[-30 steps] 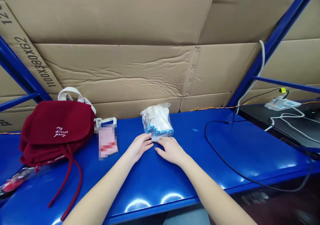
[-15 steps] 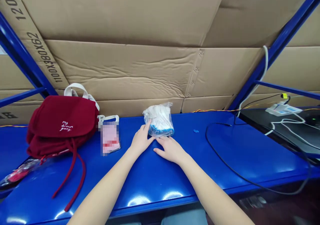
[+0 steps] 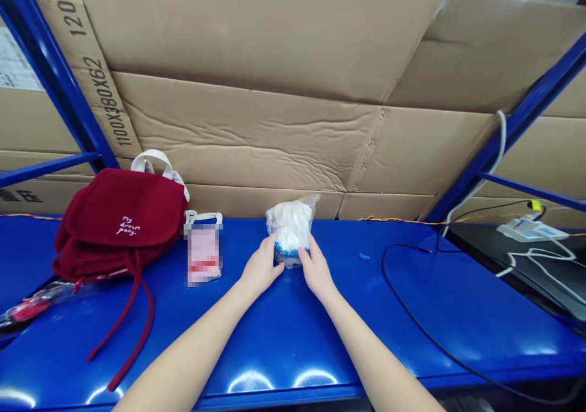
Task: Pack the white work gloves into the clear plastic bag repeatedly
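A clear plastic bag (image 3: 292, 223) of white material with a blue edge stands on the blue tabletop (image 3: 274, 332), close to the cardboard wall. My left hand (image 3: 263, 267) grips its left side, with the thumb at the lower front corner. On the right side my right hand (image 3: 317, 270) holds the same bag, thumb on the front near the blue edge. The fingers behind the bag's sides are partly hidden.
A dark red backpack (image 3: 123, 216) lies at the left with its cords hanging forward. Beside it is a pink card or phone (image 3: 204, 253) with a white strap. A black cable (image 3: 412, 314) and a white power strip (image 3: 526, 227) are on the right.
My right hand has moved from the bag's front edge to its right side, and both hands now hold the bag. The bag looks narrower and more upright. The camera view has shifted slightly.
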`<act>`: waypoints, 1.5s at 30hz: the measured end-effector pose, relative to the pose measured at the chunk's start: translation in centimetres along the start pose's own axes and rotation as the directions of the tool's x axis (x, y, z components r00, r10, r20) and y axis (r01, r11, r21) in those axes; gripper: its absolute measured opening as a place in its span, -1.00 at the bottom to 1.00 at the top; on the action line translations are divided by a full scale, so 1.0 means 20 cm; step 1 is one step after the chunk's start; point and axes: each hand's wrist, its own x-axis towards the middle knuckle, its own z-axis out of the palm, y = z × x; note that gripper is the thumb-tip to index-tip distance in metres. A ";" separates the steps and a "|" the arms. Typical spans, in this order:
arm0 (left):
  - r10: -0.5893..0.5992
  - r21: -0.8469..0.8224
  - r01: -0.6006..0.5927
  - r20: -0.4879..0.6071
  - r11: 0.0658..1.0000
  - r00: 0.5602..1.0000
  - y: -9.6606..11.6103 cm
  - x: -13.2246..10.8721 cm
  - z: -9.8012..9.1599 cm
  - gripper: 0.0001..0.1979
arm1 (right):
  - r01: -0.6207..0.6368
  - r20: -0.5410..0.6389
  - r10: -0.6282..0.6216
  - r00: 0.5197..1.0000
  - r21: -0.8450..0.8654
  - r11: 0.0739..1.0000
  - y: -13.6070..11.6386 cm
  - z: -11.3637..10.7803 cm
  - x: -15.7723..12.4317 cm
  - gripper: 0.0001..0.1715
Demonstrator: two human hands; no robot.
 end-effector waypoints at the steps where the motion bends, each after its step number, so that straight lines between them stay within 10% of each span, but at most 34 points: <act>1: -0.022 0.007 0.022 -0.011 1.000 1.000 -0.01 0.00 -0.01 -0.30 | 0.009 0.021 -0.009 1.000 -0.025 1.000 0.00 0.03 0.00 -0.27; 10: -0.081 0.226 0.091 -0.051 0.970 0.995 0.02 -0.03 -0.03 -0.33 | 0.054 0.113 -0.044 0.993 -0.080 0.995 -0.01 0.07 0.00 -0.25; 15: -0.152 0.618 0.123 -0.006 0.776 0.988 0.13 -0.05 -0.10 -0.19 | 0.062 0.187 -0.037 0.982 -0.128 0.990 0.00 -0.04 0.00 0.05; 22: -0.171 0.775 -0.018 0.162 0.632 0.972 0.08 -0.05 -0.19 0.16 | 0.104 0.289 0.127 0.949 -0.666 0.738 0.03 -0.18 -0.05 0.38; 27: -0.239 0.827 -0.132 0.305 0.546 0.922 0.01 -0.06 -0.18 0.12 | 0.204 0.366 0.131 0.921 -0.742 0.638 0.02 -0.13 -0.10 0.24; 45: -0.187 0.838 -0.146 0.281 0.526 0.941 -0.01 -0.06 -0.19 0.08 | 0.184 0.355 0.158 0.921 -0.756 0.628 0.01 -0.13 -0.09 0.27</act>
